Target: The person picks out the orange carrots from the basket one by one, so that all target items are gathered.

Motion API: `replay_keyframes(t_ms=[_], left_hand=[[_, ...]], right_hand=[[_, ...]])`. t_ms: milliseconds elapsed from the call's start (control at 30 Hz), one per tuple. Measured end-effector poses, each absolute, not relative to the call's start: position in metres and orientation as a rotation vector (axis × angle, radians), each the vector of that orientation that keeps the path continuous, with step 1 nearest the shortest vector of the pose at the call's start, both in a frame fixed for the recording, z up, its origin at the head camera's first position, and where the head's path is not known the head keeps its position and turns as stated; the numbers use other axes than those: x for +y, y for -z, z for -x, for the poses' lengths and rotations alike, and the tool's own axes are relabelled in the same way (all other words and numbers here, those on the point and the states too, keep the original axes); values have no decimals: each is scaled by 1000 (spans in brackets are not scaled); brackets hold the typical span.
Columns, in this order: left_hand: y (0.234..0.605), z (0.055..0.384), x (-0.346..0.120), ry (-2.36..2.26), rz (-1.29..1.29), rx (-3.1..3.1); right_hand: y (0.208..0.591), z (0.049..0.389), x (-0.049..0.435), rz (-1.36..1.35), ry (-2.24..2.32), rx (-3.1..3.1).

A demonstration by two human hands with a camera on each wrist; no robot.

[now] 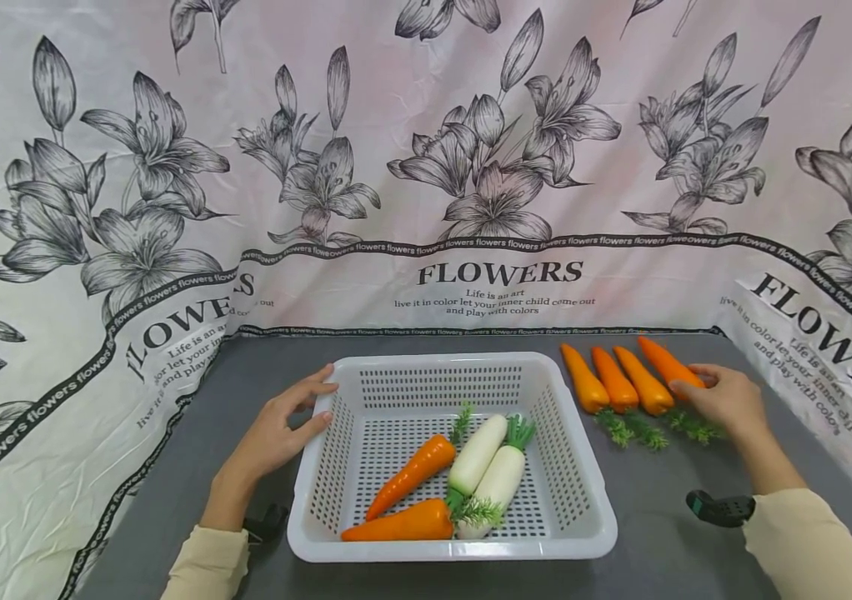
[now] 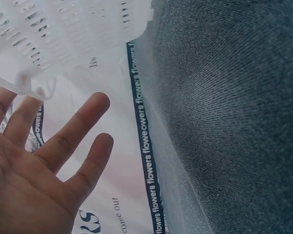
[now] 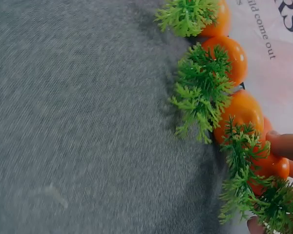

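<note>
A white perforated plastic basket (image 1: 452,550) holds two orange carrots (image 1: 413,475) and two white radishes (image 1: 478,458), all with green tops. My left hand (image 1: 276,437) rests at the basket's left rim, its fingertips and thumb touching the edge. In the left wrist view, two fingers (image 2: 71,134) of that hand stretch out straight beside the basket wall. To the right of the basket, my right hand (image 1: 729,400) grips the rightmost carrot (image 1: 662,360) by its thick end. Seen from the right wrist, the thumb (image 3: 285,146) presses on this carrot; the rest of the hand is mostly out of frame.
Several more orange carrots (image 1: 613,379) lie side by side on the dark grey table (image 1: 666,492), their leafy tops (image 1: 632,427) toward me. A white curtain (image 1: 366,292) printed with flowers and lettering borders the table at the back and both sides.
</note>
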State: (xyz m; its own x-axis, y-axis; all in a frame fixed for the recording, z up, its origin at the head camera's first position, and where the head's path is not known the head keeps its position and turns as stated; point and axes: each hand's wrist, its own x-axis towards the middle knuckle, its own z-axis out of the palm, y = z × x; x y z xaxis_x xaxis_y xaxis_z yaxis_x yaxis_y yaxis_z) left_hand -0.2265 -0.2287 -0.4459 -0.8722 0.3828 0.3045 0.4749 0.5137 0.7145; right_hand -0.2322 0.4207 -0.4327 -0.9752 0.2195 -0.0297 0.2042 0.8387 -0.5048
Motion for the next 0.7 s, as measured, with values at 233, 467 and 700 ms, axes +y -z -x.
replay_keyframes(t_ms=[233, 467, 700], left_hand=[[445, 226, -228, 1313, 743, -2642], [445, 226, -228, 1319, 731, -2636], [445, 226, -228, 1311, 738, -2639]], right_hand=[[439, 236, 422, 297, -797, -3070], [435, 234, 420, 307, -777, -3139], [436, 234, 424, 315, -759, -3167]])
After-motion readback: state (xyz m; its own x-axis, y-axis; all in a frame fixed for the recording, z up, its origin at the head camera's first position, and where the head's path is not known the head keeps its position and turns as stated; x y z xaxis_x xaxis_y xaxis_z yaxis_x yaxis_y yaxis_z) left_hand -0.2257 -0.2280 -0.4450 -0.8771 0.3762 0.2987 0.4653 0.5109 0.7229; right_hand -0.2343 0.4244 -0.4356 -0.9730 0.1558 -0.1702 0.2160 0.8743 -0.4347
